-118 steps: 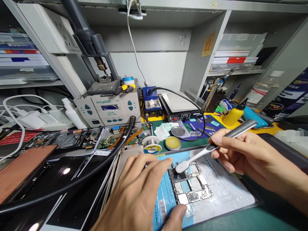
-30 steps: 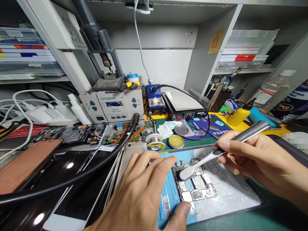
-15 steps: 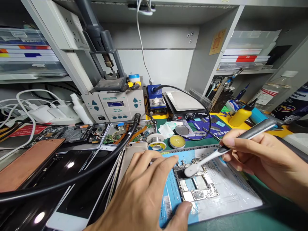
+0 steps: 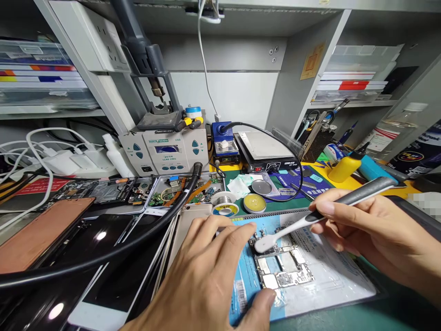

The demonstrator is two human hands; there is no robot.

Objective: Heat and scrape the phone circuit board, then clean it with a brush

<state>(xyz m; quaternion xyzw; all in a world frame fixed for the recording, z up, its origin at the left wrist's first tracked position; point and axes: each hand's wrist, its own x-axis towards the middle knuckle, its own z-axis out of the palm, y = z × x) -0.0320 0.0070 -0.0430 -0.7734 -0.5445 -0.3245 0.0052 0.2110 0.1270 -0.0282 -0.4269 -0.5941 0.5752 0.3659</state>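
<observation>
My right hand (image 4: pixel 361 225) grips a toothbrush (image 4: pixel 292 227) with a white neck and a black-and-grey handle. Its head lies over the upper left of a phone circuit board (image 4: pixel 287 271), bristles facing down and hidden. The board rests on a blue and white plastic-covered sheet (image 4: pixel 330 280). My left hand (image 4: pixel 210 262) spans the board's left side: the index fingertip is at the upper left corner and the thumb at the lower left corner, holding it between them. The other left fingers are curved over the sheet's left edge.
Behind the sheet stand a solder spool (image 4: pixel 224 204) and an open tin of yellow paste (image 4: pixel 255 202). A black hose (image 4: pixel 138 243) crosses several phones at left from the hot-air station (image 4: pixel 165 151). A yellow bottle (image 4: pixel 347 166) stands right, near a hot plate (image 4: pixel 267 151).
The toothbrush head has moved a little left across the board, and my right hand has shifted left with it. My left hand stays in place.
</observation>
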